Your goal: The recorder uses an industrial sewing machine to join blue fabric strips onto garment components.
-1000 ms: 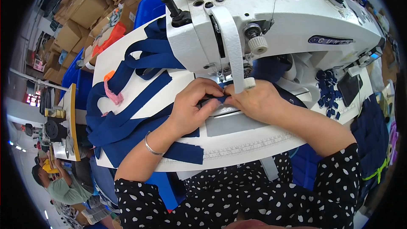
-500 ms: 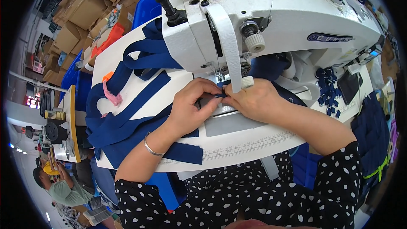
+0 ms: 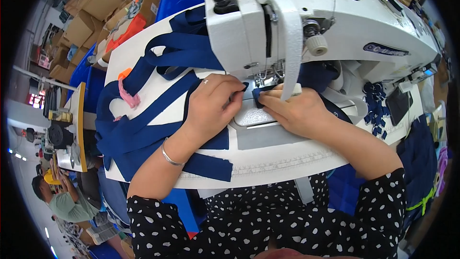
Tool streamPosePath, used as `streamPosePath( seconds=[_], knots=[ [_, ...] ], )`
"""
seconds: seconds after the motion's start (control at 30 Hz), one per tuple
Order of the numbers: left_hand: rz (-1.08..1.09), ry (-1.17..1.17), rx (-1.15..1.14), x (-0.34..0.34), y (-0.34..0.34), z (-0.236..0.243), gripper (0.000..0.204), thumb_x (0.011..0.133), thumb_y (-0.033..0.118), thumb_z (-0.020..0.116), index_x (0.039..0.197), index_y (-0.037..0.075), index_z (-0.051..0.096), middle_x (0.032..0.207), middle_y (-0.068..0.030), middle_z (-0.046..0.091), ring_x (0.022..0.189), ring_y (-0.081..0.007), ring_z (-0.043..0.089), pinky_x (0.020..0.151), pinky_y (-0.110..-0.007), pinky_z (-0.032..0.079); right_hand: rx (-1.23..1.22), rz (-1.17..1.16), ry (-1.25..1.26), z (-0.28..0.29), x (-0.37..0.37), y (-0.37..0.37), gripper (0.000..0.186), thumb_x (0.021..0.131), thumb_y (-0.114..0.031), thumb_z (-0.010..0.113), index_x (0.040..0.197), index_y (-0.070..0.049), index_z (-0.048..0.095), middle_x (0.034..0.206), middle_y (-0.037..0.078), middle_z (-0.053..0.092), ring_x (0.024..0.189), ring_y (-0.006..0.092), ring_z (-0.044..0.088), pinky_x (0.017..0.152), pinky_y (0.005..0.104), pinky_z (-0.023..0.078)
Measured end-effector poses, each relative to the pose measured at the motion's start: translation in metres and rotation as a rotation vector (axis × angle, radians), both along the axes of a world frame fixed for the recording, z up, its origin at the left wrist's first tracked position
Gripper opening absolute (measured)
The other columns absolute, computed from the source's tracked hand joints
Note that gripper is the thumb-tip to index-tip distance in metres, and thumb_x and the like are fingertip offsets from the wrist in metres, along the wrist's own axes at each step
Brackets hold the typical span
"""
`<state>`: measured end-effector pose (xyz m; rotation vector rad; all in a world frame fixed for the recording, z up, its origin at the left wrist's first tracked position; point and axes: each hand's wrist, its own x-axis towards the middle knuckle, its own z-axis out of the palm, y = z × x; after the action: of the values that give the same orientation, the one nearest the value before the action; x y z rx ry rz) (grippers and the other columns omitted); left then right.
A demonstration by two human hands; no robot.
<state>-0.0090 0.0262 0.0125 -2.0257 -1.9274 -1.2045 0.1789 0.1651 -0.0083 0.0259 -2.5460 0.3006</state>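
Machine [image 3: 230, 43]: white, sewing type, standing on the worktop; needle area lit, just above the blue piece.
Worktop [image 3: 268, 156]: pale, ruler [image 3: 268, 165] marked along its near edge.
Blue piece [image 3: 256, 97]: small, fabric, on the metal plate [image 3: 256, 116] near the needle; partly covered by the right hand.
Right hand [image 3: 294, 110]: grip closed on the blue piece, fingertips at its edge; the machine's white lever [image 3: 291, 43] passes in front.
Left hand [image 3: 213, 103]: grip closed, thumb and fingers pinching a dark bit [image 3: 246, 86]; just left of the plate, apart from the right hand.
Bangle [image 3: 168, 154]: silver, on the left wrist.
Straps [image 3: 139, 132]: dark blue, several, looped and overlapping, left side of the worktop, partly behind the left hand and forearm.
Ribbon [image 3: 128, 95]: pink and orange, lying on the straps.
Scraps [image 3: 373, 100]: small, dark blue, heaped at the right.
Phone [image 3: 398, 105]: dark, flat, just beside the scraps.
Boxes [image 3: 98, 2]: cardboard, piled beyond the worktop, upper left.
Co-worker [image 3: 69, 204]: one person, far left, green top.
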Motion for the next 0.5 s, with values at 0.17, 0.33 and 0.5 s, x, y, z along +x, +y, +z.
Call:
streamPosePath(
  seconds=[0.17, 0.33, 0.5],
  knots=[
    [-0.138, 0.286, 0.001, 0.007, 0.000, -0.006, 0.014, 0.074, 0.006, 0.075, 0.087, 0.005, 0.070, 0.094, -0.0060, 0.071, 0.086, -0.0239, 0.068, 0.074, -0.033, 0.056, -0.022, 0.041, -0.033, 0.006, 0.000, 0.000, 0.014, 0.080, -0.009, 0.074, 0.095, -0.007, 0.074, 0.102, 0.005, 0.074, 0.090, 0.0214, 0.072, 0.071, 0.0329, 0.059],
    [-0.128, 0.294, -0.027, 0.010, -0.006, -0.013, 0.021, 0.073, 0.006, 0.079, 0.093, 0.006, 0.073, 0.096, -0.0066, 0.072, 0.086, -0.0234, 0.069, 0.077, -0.033, 0.058, -0.031, 0.028, -0.046, 0.004, 0.002, 0.001, 0.015, 0.079, -0.006, 0.075, 0.094, -0.005, 0.074, 0.103, 0.006, 0.074, 0.090, 0.0223, 0.072, 0.071, 0.0332, 0.060],
    [-0.088, 0.339, -0.042, 0.015, -0.007, -0.011, 0.022, 0.074, 0.005, 0.078, 0.095, 0.005, 0.074, 0.098, -0.0071, 0.072, 0.086, -0.0238, 0.070, 0.079, -0.033, 0.058, -0.051, 0.035, -0.050, 0.006, 0.002, 0.000, 0.015, 0.080, -0.007, 0.075, 0.095, -0.005, 0.074, 0.104, 0.007, 0.074, 0.089, 0.0236, 0.072, 0.071, 0.0339, 0.060]
  ],
)
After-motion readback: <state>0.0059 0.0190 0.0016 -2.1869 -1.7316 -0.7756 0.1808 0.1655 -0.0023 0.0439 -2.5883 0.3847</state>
